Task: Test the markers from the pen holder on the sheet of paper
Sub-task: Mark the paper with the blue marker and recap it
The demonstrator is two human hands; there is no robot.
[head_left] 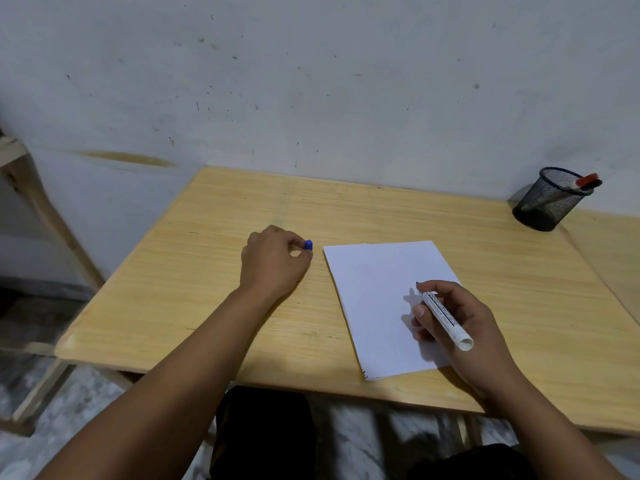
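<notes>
A white sheet of paper lies on the wooden table. My right hand rests over the sheet's right side and grips an uncapped white marker, its dark tip pointing down at the paper. My left hand sits on the table left of the sheet, pinching the marker's blue cap between thumb and fingers. A black mesh pen holder stands at the table's far right corner with a red-capped marker leaning out of it. The paper looks unmarked.
A pale wall runs right behind the table. A wooden frame stands to the left of the table. My dark-clothed knees show below the table's front edge.
</notes>
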